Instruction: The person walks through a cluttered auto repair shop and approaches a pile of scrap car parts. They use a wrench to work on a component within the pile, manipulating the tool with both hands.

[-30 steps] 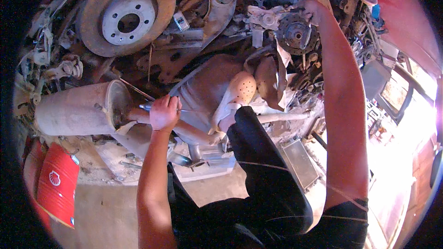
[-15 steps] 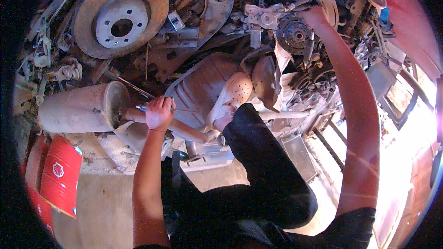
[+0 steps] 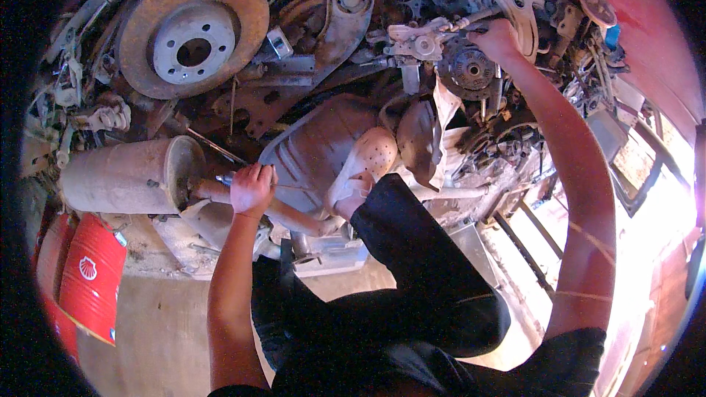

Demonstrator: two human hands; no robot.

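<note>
My left hand (image 3: 252, 189) is closed around a screwdriver (image 3: 226, 179); a bit of blue handle shows to its left and a thin shaft to its right. Just below runs an exhaust pipe (image 3: 288, 215), joined to a grey cylindrical muffler (image 3: 125, 175). Far off at the upper right, my right hand (image 3: 500, 40) has its fingers curled at the top edge of a dark clutch disc (image 3: 454, 73). Its fingertips are partly hidden. A pale metal caliper-like part (image 3: 421, 45) lies left of the disc.
A rusty brake disc (image 3: 246, 11) leans at the upper left among piled metal parts. A perforated clog (image 3: 376, 148) rests on a flat muffler (image 3: 316, 140). Red drums (image 3: 92, 272) stand at lower left; a metal frame (image 3: 533, 228) lies at right. Red bodywork (image 3: 647, 29) borders the pile.
The whole view has shifted slightly, with the pile lower in the picture. My right hand's fingers sit a little further left along the clutch disc's top edge. My left hand keeps the screwdriver.
</note>
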